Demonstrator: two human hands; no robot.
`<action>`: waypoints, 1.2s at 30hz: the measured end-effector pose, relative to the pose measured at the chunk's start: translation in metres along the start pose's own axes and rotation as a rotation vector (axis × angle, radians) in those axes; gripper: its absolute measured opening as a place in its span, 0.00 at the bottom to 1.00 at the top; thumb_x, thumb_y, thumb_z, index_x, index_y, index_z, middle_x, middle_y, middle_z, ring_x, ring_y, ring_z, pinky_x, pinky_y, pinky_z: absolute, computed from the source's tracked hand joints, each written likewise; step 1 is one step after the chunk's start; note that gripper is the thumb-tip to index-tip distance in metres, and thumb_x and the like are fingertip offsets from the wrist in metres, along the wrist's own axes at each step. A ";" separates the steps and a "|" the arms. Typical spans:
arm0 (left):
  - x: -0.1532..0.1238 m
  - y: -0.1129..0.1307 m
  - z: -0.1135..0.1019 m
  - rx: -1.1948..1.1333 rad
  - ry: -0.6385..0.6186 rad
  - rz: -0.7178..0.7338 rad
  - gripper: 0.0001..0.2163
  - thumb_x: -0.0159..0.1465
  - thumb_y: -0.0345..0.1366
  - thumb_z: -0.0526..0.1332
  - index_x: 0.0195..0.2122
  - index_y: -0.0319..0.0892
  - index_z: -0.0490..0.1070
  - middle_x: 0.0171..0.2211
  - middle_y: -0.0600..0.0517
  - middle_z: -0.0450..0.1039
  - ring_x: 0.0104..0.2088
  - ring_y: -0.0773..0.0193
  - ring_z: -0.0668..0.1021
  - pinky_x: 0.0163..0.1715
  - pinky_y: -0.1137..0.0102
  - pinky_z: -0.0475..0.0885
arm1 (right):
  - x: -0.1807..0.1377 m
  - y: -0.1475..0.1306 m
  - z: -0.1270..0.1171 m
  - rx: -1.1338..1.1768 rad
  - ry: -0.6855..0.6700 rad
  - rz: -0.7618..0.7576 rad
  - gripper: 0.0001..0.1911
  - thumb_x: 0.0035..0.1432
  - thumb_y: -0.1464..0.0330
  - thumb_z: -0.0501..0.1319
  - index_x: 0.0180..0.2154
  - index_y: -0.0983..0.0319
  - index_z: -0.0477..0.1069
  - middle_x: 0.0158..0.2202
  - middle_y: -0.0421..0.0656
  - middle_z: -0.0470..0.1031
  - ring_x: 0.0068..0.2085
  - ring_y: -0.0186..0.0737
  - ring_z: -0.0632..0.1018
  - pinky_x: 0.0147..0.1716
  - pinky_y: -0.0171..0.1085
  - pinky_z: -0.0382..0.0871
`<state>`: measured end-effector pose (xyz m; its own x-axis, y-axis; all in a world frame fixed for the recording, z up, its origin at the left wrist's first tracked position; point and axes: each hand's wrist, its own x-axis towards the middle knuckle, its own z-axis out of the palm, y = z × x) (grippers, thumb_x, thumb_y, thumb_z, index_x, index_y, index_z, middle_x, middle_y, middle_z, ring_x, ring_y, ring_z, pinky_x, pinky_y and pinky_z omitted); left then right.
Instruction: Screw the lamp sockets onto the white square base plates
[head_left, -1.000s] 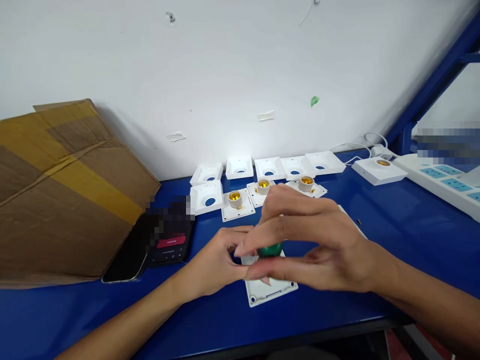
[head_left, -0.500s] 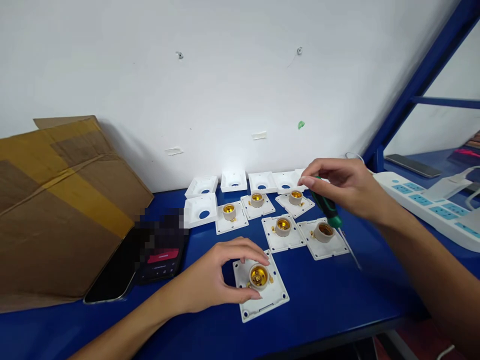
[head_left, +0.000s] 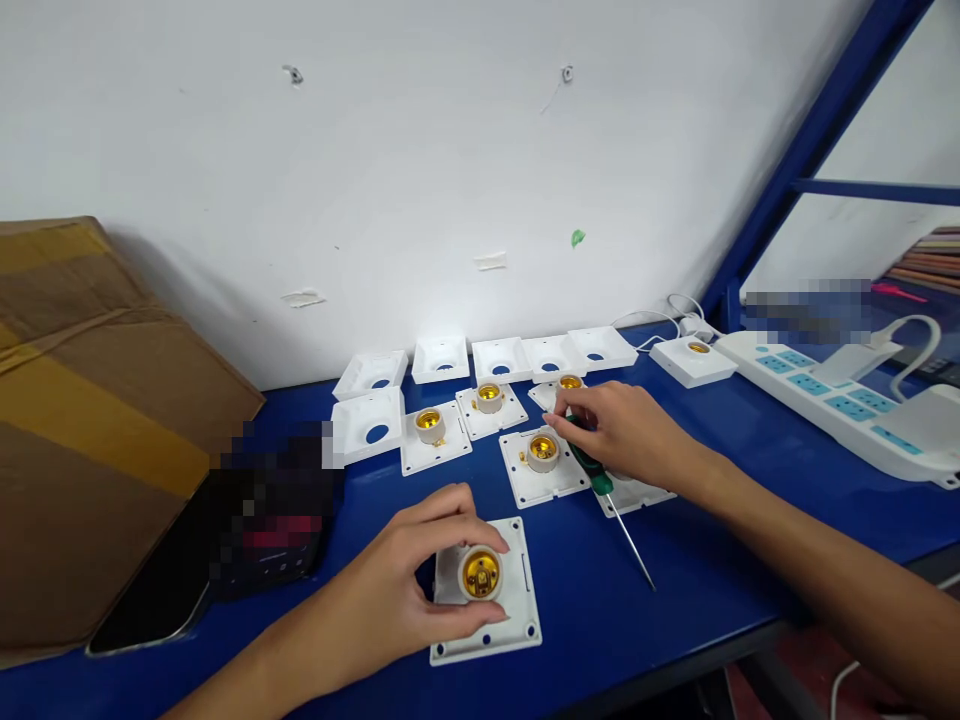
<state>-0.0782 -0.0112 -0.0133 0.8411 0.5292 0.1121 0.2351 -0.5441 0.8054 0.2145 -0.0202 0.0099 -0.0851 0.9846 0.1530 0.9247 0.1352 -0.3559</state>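
My left hand (head_left: 405, 600) grips a white square lamp-holder plate (head_left: 491, 615) with a brass socket, near the front edge of the blue table (head_left: 712, 520). Its fingers curl around the socket. My right hand (head_left: 622, 435) is closed on the green handle of a screwdriver (head_left: 611, 500); the metal shaft points toward me, low over the table. Under that hand lies another socket plate (head_left: 634, 493), partly hidden. More socket plates (head_left: 541, 462) sit just left of my right hand.
Several white square covers (head_left: 499, 358) line the wall side. A cardboard box (head_left: 90, 420) stands at left with a phone (head_left: 247, 540) beside it. A white power strip (head_left: 840, 400) and a lone socket block (head_left: 691, 358) lie at right. A blue frame post (head_left: 795, 160) rises at right.
My right hand came down and left with the screwdriver, from above the plates to just over the table. My left hand pulled its socket plate closer to the front edge.
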 end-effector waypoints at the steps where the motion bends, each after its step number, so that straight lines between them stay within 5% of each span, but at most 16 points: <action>1: 0.000 -0.001 0.002 0.009 0.013 0.007 0.14 0.62 0.31 0.75 0.47 0.49 0.78 0.38 0.55 0.68 0.36 0.65 0.74 0.35 0.71 0.67 | 0.001 0.003 0.002 -0.033 0.011 0.028 0.16 0.70 0.57 0.58 0.35 0.58 0.77 0.27 0.41 0.79 0.27 0.40 0.73 0.27 0.38 0.50; 11: -0.002 -0.004 0.006 0.047 0.031 0.025 0.12 0.65 0.33 0.73 0.47 0.49 0.77 0.39 0.54 0.68 0.35 0.65 0.73 0.35 0.70 0.67 | 0.004 0.011 -0.004 -0.103 0.022 0.121 0.13 0.71 0.60 0.56 0.42 0.56 0.78 0.35 0.43 0.84 0.31 0.44 0.78 0.28 0.39 0.55; 22: -0.004 -0.009 0.012 0.087 0.071 0.004 0.11 0.66 0.37 0.73 0.47 0.49 0.76 0.40 0.54 0.68 0.38 0.62 0.74 0.38 0.68 0.68 | -0.039 0.079 -0.064 0.109 -0.238 0.104 0.17 0.67 0.53 0.60 0.44 0.58 0.77 0.36 0.45 0.80 0.34 0.44 0.77 0.33 0.41 0.70; 28: -0.005 -0.010 0.014 0.076 0.078 0.000 0.12 0.66 0.38 0.73 0.48 0.50 0.76 0.40 0.54 0.68 0.39 0.62 0.75 0.39 0.68 0.69 | -0.060 0.093 -0.044 0.208 -0.323 0.124 0.17 0.66 0.52 0.63 0.44 0.58 0.77 0.37 0.44 0.80 0.35 0.43 0.78 0.35 0.41 0.74; 36: -0.003 -0.005 0.012 0.093 0.080 -0.007 0.12 0.65 0.40 0.74 0.48 0.48 0.77 0.42 0.52 0.71 0.41 0.60 0.76 0.39 0.69 0.71 | -0.065 0.099 -0.032 0.241 -0.231 0.145 0.18 0.66 0.51 0.63 0.37 0.59 0.77 0.35 0.45 0.80 0.33 0.43 0.77 0.35 0.42 0.73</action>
<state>-0.0761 -0.0186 -0.0245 0.7984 0.5816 0.1557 0.2882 -0.5962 0.7493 0.3231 -0.0745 -0.0060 -0.0660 0.9909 -0.1172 0.8217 -0.0127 -0.5697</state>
